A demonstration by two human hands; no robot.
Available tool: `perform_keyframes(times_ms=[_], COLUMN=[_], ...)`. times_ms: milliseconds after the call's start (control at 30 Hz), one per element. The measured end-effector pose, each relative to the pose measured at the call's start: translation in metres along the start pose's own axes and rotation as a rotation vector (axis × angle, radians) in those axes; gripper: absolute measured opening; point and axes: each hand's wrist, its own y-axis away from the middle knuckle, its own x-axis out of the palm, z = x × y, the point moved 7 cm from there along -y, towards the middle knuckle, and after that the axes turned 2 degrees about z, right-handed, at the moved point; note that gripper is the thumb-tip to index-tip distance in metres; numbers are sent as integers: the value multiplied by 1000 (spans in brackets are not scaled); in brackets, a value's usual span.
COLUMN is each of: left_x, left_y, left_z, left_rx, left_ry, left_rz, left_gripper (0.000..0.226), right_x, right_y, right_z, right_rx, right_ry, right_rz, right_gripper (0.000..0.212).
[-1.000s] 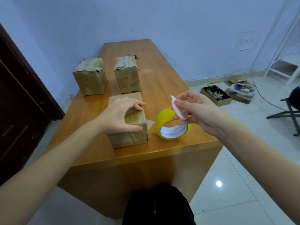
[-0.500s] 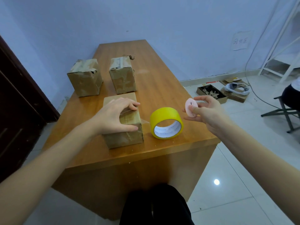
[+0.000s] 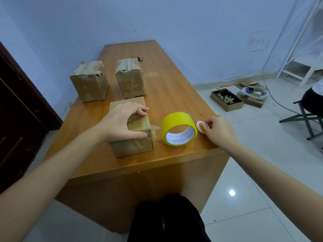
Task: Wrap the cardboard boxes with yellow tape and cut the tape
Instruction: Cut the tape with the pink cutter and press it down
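Note:
A small cardboard box [image 3: 132, 145] stands near the front edge of the wooden table [image 3: 174, 88]. My left hand [image 3: 122, 122] grips its top, fingers over the far side and thumb on the front edge. A yellow tape roll [image 3: 178, 128] stands on its side just right of the box. To the right of the roll, my right hand [image 3: 216, 130] pinches a small pink oval cutter [image 3: 199, 126] low at the table surface. Two more cardboard boxes, one on the left [image 3: 90, 81] and one on the right [image 3: 130, 79], stand farther back.
The table's front right corner is just under my right hand. On the floor to the right lie an open box of scraps [image 3: 226, 100], flat cardboard with a white headset [image 3: 254, 92], a folding chair [image 3: 304, 117] and a white rack [image 3: 300, 67]. A dark door [image 3: 19, 110] is on the left.
My right hand moved the pink cutter from above the tape roll out to the right and down to the table surface. My left hand stayed on the box.

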Motion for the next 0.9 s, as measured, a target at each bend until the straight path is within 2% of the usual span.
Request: perform_keyframes(times_ms=[100, 167, 233, 300, 367, 433, 533, 600, 667, 733, 900], left_x=[0, 0, 0, 0, 0, 0, 1, 1, 1, 1, 2], left_y=[0, 0, 0, -1, -1, -1, -1, -1, -1, -1, -1], left_z=[1, 1, 1, 0, -1, 0, 0, 0, 0, 0, 1], left_rx=[-3, -4, -1, 7, 19, 28, 21, 14, 12, 16, 16], left_ry=[4, -2, -9, -18, -22, -18, -19, -21, -20, -27, -37], left_rz=[-5, -4, 0, 6, 10, 8, 9, 15, 13, 10, 8], left_gripper=[64, 65, 66, 65, 64, 65, 63, 60, 60, 62, 64], right_x=[-1, -16, -44, -66, -63, -41, 0, 22, 36, 43, 23], right_y=[-1, -1, 3, 12, 22, 24, 14, 11, 11, 15, 14], right_z=[3, 21, 57, 107, 154, 182, 190, 185, 181, 177, 169], right_rx=[9, -22, -160, -376, -587, -658, -545, -456, -387, -305, -317], right_ry=[89, 68, 10, -25, 64, 254, 555, 662, 659, 504, 272], right_rz=[51, 17, -112, -144, -5, 198, 476, 659, 815, 935, 889], right_gripper=[36, 38, 34, 32, 31, 33, 43, 46, 45, 38, 15])
